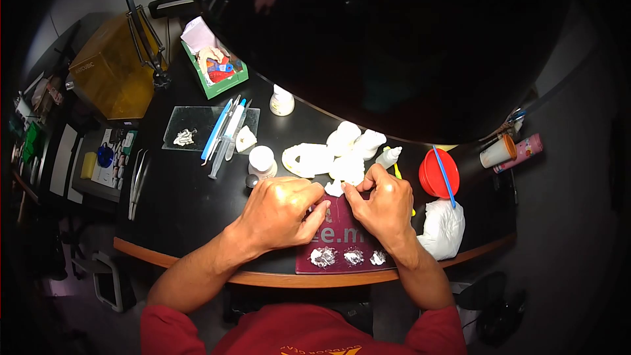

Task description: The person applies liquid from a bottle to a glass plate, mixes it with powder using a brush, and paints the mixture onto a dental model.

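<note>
My left hand (279,213) is above the front of the black desk, fingers curled and thumb drawn in towards the index finger. Whatever it may hold is hidden. My right hand (386,210) is closed in a pinch, its fingertips against a small white lump (334,189). Both hands are over a dark red booklet (342,213) with grey lettering. Three white smears (323,257) lie along its near edge. Just beyond my fingers sit overexposed white pieces (345,141) and a white ring-like piece (307,160). A white jar (262,161) is near my left knuckles.
A glass plate (187,121) carries slim tools and a syringe (227,138). At right are a red bowl (439,172) with a blue stick (445,174) across it and a crumpled white tissue (444,230). A green box (227,82) stands behind; a large dark screen (394,46) overhangs the desk.
</note>
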`<state>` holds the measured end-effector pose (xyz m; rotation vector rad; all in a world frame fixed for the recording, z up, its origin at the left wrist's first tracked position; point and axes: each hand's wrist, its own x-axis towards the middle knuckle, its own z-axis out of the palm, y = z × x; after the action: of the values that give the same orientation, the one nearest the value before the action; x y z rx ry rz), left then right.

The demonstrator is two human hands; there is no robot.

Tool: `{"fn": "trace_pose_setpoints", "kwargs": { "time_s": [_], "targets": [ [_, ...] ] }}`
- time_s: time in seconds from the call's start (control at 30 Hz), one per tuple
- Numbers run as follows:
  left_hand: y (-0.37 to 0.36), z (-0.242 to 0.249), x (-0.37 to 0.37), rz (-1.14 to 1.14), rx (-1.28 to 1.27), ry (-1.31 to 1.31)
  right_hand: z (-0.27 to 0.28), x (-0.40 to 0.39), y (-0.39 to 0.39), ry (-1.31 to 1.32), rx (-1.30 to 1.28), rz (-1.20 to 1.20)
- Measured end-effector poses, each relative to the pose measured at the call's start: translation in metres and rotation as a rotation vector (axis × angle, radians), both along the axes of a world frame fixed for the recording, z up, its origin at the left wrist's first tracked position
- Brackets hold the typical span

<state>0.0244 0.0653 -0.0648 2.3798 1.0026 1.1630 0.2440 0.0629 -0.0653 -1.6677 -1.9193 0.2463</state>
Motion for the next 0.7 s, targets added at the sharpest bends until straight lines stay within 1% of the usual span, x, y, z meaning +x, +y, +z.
{"fn": "trace_pose_setpoints", "kwargs": {
  "time_s": [0.23, 0.33, 0.6, 0.7],
  "targets": [
    [0.002, -0.003, 0.001, 0.008, 0.062, -0.026, -0.003, 0.005, 0.001, 0.026, 0.023, -0.029],
    [0.001, -0.001, 0.001, 0.007, 0.020, -0.015, -0.004, 0.006, 0.001, 0.028, 0.012, -0.041],
    [0.001, -0.002, 0.001, 0.001, 0.029, 0.003, -0.010, 0.012, 0.006, 0.030, 0.044, -0.071],
    [0.001, -0.003, 0.002, -0.003, 0.018, 0.002, -0.009, 0.013, 0.007, 0.144, 0.039, -0.043]
  ]
}}
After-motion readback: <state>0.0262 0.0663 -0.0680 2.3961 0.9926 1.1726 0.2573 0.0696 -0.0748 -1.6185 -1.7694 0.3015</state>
